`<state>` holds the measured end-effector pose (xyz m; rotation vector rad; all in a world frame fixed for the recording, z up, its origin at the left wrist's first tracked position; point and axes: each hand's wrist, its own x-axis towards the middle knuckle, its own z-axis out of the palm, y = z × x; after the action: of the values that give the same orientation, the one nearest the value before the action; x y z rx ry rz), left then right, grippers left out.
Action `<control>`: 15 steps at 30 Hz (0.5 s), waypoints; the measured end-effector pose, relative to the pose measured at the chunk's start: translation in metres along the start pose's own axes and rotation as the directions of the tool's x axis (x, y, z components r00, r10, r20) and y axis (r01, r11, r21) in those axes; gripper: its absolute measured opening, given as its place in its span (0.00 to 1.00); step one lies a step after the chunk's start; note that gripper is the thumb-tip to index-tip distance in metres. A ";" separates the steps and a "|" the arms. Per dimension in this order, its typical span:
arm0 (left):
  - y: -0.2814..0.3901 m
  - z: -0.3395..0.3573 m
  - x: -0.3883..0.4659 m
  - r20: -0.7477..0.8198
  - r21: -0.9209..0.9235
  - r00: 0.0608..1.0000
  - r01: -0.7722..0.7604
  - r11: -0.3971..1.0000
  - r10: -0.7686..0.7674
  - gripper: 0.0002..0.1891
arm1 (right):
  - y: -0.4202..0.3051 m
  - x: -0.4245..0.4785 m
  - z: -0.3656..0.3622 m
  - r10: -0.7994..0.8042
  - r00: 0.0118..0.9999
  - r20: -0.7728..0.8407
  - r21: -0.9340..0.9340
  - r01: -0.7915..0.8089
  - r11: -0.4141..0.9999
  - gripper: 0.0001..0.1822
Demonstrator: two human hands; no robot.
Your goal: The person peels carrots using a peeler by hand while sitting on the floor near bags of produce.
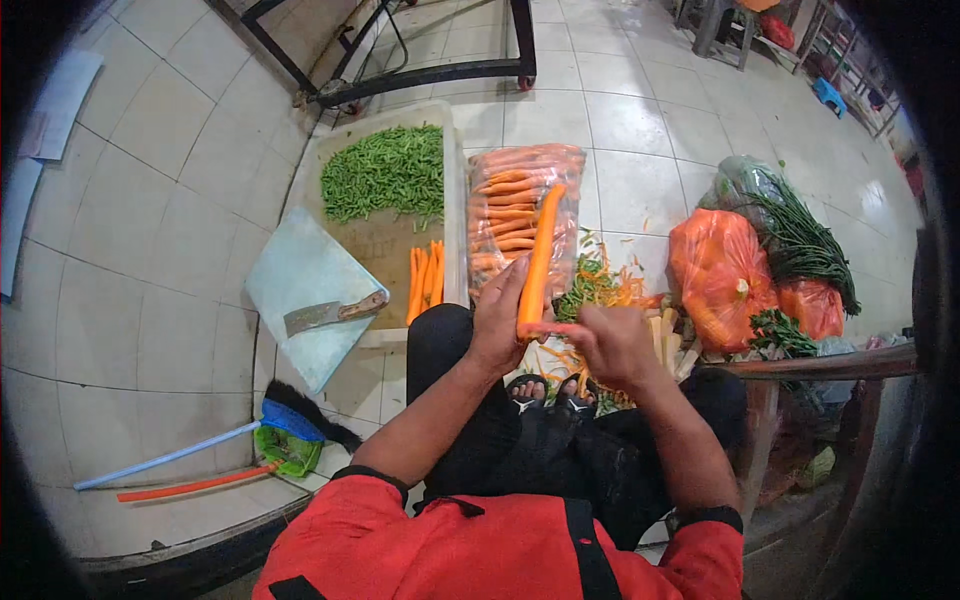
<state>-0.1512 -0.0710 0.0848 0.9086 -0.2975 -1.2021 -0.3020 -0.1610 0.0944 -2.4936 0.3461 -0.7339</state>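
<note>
My left hand (496, 322) grips the lower end of a long peeled-looking carrot (541, 251), its far end tilted up and away from me. My right hand (616, 343) is closed around a red-handled peeler (553, 328), which lies across the carrot's near end. Beyond the carrot lies a clear plastic bag (517, 169) full of carrots. To its left, a shallow plastic tub (452, 187) holds a heap of cut green beans (386, 172) and several peeled carrots (426, 279). Orange and green peelings (611, 285) are scattered on the floor near my right hand.
A cleaver (330, 313) rests on a pale blue cutting board (300, 255) at the tub's left edge. On the right are a red plastic bag (716, 277) and long beans (806, 232). A broom (296, 420) lies left; a black wheeled frame (450, 71) stands ahead.
</note>
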 end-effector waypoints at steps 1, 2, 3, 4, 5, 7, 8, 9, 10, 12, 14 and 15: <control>-0.001 -0.003 0.000 0.015 0.021 1.000 -0.028 0.999 0.028 0.21 | -0.002 0.003 0.005 -0.013 1.000 -0.012 -0.003 0.013 1.000 0.17; -0.003 -0.006 -0.002 0.031 0.043 0.998 -0.055 0.998 0.054 0.21 | -0.002 0.006 0.011 -0.025 0.999 -0.026 -0.007 0.025 1.000 0.18; -0.005 -0.005 -0.003 0.058 0.058 0.995 -0.080 0.995 0.077 0.22 | 0.001 0.009 0.012 -0.033 0.999 -0.040 -0.023 0.032 0.999 0.18; 0.001 0.004 -0.012 0.135 -0.016 0.991 0.023 1.000 -0.021 0.23 | 0.011 0.012 0.012 0.040 0.997 -0.069 -0.062 -0.044 0.997 0.17; -0.002 0.005 -0.014 0.178 -0.012 0.982 0.062 0.998 -0.059 0.23 | 0.032 0.013 0.013 0.064 0.992 -0.113 -0.131 -0.079 0.988 0.16; -0.005 0.007 -0.018 0.247 -0.001 0.962 0.123 0.992 -0.119 0.23 | 0.065 0.029 -0.005 0.181 0.979 -0.089 -0.311 -0.200 0.929 0.14; -0.009 0.010 -0.017 0.243 0.053 0.962 0.115 0.992 -0.125 0.24 | 0.080 0.031 -0.015 0.230 0.951 -0.206 -0.210 -0.273 0.939 0.16; -0.010 0.010 -0.017 0.252 0.035 0.956 0.148 0.988 -0.152 0.24 | 0.083 0.035 -0.029 0.331 0.919 -0.213 -0.164 -0.368 0.915 0.17; -0.012 0.009 -0.017 0.261 0.016 0.949 0.180 0.984 -0.178 0.24 | 0.086 0.035 -0.034 0.414 0.877 -0.242 -0.115 -0.450 0.886 0.18; -0.012 0.009 -0.016 0.254 -0.010 0.947 0.207 0.978 -0.198 0.23 | 0.090 0.032 -0.040 0.507 0.821 -0.262 -0.018 -0.529 0.848 0.18; -0.007 0.009 -0.014 0.220 -0.026 0.958 0.195 0.981 -0.184 0.22 | 0.087 0.026 -0.039 0.531 0.811 -0.245 0.073 -0.531 0.845 0.17; -0.007 0.010 -0.011 0.193 -0.044 0.968 0.172 0.984 -0.161 0.21 | 0.074 0.021 -0.037 0.418 0.874 -0.249 0.096 -0.407 0.908 0.15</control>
<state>-0.1663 -0.0661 0.0887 0.7794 -0.3405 -1.4497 -0.3125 -0.2451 0.0902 -2.1711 0.9195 -0.8775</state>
